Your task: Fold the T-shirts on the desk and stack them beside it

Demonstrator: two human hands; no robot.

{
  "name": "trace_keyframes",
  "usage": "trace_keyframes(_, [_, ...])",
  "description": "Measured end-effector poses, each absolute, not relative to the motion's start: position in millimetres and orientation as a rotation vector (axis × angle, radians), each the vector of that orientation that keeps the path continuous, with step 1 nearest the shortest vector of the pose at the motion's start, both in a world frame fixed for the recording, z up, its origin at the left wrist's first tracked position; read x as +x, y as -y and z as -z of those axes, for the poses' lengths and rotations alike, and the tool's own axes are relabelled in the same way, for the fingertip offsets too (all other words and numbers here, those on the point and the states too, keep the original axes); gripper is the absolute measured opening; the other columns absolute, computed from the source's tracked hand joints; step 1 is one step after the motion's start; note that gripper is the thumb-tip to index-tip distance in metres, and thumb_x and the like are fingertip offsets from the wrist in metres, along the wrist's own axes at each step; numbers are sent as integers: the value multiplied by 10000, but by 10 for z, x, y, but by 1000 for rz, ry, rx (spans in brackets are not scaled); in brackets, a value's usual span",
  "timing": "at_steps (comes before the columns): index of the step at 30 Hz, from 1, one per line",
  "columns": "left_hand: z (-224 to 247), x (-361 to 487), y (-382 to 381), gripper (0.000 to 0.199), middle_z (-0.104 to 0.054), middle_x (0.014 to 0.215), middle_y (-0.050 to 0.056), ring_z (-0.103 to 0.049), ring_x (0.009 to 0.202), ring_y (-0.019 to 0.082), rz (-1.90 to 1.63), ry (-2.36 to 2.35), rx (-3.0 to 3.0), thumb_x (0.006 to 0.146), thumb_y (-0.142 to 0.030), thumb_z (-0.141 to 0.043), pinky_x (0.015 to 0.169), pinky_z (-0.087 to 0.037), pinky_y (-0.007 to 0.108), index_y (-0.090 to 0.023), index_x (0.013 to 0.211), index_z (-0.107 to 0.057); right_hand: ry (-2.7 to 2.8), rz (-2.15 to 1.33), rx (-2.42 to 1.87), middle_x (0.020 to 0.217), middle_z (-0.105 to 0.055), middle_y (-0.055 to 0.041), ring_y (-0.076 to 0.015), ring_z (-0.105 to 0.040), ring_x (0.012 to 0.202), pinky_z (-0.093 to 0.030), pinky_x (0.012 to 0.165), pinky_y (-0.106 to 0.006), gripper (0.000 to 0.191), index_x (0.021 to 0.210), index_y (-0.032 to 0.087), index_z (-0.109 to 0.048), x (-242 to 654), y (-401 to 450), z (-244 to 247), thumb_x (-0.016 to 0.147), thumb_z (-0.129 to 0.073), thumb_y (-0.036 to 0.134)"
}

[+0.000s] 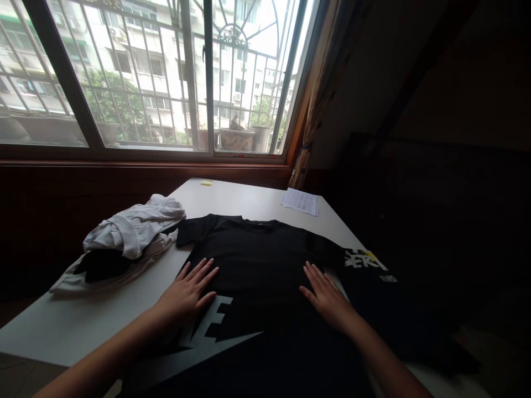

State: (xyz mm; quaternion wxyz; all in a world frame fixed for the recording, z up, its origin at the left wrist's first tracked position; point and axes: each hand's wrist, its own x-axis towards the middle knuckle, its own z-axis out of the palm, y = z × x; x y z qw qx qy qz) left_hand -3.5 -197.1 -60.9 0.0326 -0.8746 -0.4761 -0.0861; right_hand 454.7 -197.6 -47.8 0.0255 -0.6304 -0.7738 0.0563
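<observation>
A black shirt (257, 260) lies spread on the white tabletop (232, 200), neckline toward the window (209, 88). The left hand (188, 290) and right hand (327, 296) rest flat on its 2 sides, each grip released; clothes (135, 226) lie heaped at left.

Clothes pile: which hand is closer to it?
Left: the left hand rests right of the clothes pile, on the black T-shirt; the right hand is at its other side, farther away.

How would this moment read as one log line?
left hand: on black shirt | right hand: on black shirt | black shirt: on white table | beside: clothes pile
</observation>
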Motion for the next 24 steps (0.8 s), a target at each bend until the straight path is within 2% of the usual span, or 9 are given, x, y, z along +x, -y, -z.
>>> trace_keyframes(8, [557, 24, 1689, 662, -207, 1669, 23, -189, 1543, 267, 251, 1523, -2724, 1018, -654, -287, 1234, -114, 502, -330, 1590, -213, 2372, -131, -1938, 1686, -134, -34, -223, -115, 1550, -168, 1257, -461, 776, 1620, 228, -169, 4628, 1612, 594, 991, -205, 681])
trace_keyframes(14, [490, 73, 1577, 676, -177, 1675, 18, -152, 1552, 265, 215, 1566, -2745, 1013, -666, -269, 1236, -98, 499, -322, 1594, -231, 2383, -123, -1960, 1688, -115, -37, -201, -95, 1554, -132, 1265, -421, 816, 1613, 160, -189, 4665, 1482, 569, 988, -189, 684])
trace_keyframes(20, [424, 133, 1411, 675, -156, 1678, 21, -110, 1558, 279, 169, 1629, -2758, 1014, -640, -311, 1238, -82, 505, -303, 1596, -248, 2392, -100, -1955, 1685, -136, -48, -201, -118, 1552, -123, 1264, -409, 814, 1608, 137, -208, 4685, 1302, 557, 992, -195, 669])
trace_keyframes(24, [351, 135, 1271, 770, -117, 1683, 43, -79, 1557, 319, 81, 1709, -2776, 976, -700, -329, 1230, -109, 522, -265, 1604, -236, 2403, -148, -1942, 1689, -120, -46, -211, -107, 1554, -137, 1260, -420, 808, 1615, 165, -190, 4701, 1177, 555, 987, -208, 673])
